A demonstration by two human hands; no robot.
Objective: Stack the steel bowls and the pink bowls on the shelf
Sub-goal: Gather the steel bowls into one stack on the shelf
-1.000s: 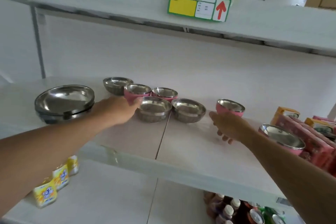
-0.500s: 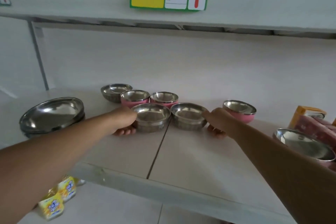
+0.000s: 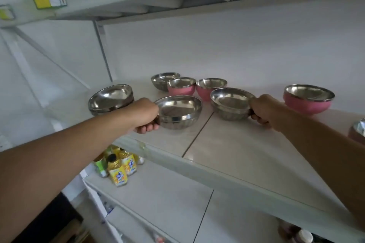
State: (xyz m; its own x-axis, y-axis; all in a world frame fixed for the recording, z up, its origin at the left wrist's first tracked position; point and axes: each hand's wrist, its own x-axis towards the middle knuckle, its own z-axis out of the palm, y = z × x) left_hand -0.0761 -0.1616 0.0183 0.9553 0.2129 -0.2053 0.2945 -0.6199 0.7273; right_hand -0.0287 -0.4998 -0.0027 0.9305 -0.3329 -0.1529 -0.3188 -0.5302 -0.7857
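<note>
Barely started: your left hand [image 3: 147, 115] grips one steel bowl [image 3: 178, 111], your right hand [image 3: 263, 110] grips another [image 3: 230, 103] beside it on the shelf [image 3: 237, 154], pink bowls [image 3: 180, 87] unstacked.

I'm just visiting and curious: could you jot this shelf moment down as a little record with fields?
left hand: left hand grips steel bowl by its rim
right hand: right hand grips second steel bowl
pink bowls: pair behind, lone pink bowl to the right
unstacked steel: small bowl at back
other: wide steel dishes, stacked at left
</note>
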